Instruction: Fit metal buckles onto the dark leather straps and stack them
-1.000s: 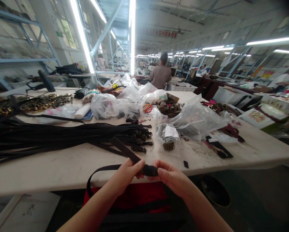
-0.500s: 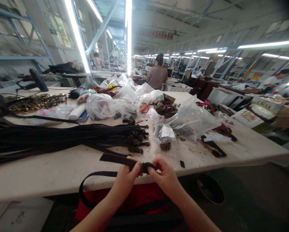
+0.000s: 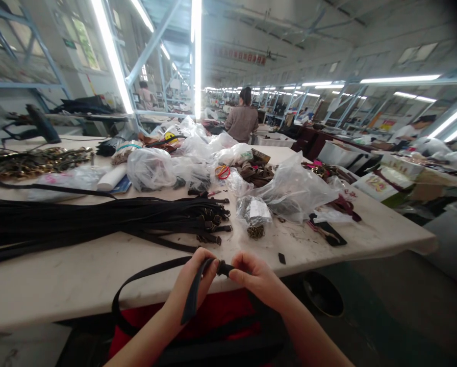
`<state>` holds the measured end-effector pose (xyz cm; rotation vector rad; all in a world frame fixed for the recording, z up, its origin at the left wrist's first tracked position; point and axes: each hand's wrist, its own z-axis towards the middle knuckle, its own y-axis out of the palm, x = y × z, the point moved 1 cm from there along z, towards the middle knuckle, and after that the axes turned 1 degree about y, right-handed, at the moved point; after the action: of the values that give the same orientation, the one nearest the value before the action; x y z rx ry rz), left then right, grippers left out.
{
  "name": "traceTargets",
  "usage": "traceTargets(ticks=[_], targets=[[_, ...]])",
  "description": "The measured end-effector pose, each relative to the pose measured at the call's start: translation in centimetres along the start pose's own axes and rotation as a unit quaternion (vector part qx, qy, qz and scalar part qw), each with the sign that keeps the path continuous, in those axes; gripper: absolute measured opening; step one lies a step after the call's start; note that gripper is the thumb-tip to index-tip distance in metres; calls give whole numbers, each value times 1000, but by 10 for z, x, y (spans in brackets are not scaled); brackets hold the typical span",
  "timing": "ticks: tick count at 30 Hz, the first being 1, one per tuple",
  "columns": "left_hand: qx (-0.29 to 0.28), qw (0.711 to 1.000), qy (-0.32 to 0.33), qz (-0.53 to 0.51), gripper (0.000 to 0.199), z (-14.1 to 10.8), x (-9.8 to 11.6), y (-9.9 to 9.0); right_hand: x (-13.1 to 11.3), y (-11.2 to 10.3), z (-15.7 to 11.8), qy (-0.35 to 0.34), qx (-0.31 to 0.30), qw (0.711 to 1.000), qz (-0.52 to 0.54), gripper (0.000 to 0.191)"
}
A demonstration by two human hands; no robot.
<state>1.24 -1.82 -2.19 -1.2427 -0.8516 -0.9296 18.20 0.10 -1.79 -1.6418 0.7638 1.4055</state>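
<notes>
A black strap [image 3: 152, 266] runs through both hands at the table's front edge. My left hand [image 3: 198, 275] is closed on it beside a small buckle [image 3: 221, 267]. The strap's flat end [image 3: 192, 298] hangs down over the left wrist. My right hand [image 3: 253, 275] pinches the short black length on the buckle's other side. Part of the strap loops out to the left and drops below the table edge. Just beyond the hands lies a bundle of similar black straps [image 3: 98, 216] with buckles at their right ends.
Clear plastic bags [image 3: 293, 188] and red-handled scissors [image 3: 223, 172] lie mid-table. Metal hardware [image 3: 37, 160] is heaped at left. A black scrap [image 3: 282, 258] sits near the table [image 3: 397, 237] edge, a dark bin [image 3: 323, 294] below. A person [image 3: 243, 120] stands beyond.
The strap's free end, which pointed left above my left hand, now hangs down across the left wrist. The buckle has tilted between the hands. The view has shifted slightly to the right.
</notes>
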Motion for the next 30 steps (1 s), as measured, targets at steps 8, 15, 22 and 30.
traceTargets(ticks=[8,15,22,30], targets=[[30,998,14,48,11,-10,3,6,15,7,4,-89,182,954,-221,8],[28,989,-59,-131,8,-1,23,3,13,4,1,-159,268,935,-167,21],[-29,998,19,-60,17,3,58,-15,-17,9,0,-168,138,975,-55,24],[-38,997,67,15,22,6,69,-15,-45,1,-11,-186,161,968,-58,36]])
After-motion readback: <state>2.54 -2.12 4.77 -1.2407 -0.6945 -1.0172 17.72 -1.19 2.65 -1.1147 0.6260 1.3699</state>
